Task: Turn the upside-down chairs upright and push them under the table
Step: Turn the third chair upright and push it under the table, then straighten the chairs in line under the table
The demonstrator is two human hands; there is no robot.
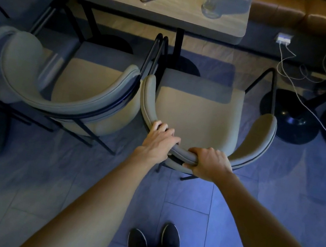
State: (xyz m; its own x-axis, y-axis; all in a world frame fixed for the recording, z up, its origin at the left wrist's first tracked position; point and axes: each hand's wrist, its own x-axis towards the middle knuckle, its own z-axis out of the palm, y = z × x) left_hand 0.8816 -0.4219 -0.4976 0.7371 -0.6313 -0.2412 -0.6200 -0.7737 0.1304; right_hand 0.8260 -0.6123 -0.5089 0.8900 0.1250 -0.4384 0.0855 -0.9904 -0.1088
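Both arms reach out. Left hand (160,139) and right hand (209,162) grip the back of the right chair (198,111). It stands upright, near the table (174,18). Next, I think: push it under.

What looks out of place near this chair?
Nothing spilled or damaged. The grey padded chair, gripped by the left hand and right hand, stands upright. Thin white cables trail loose across the floor to its right, a snag risk.
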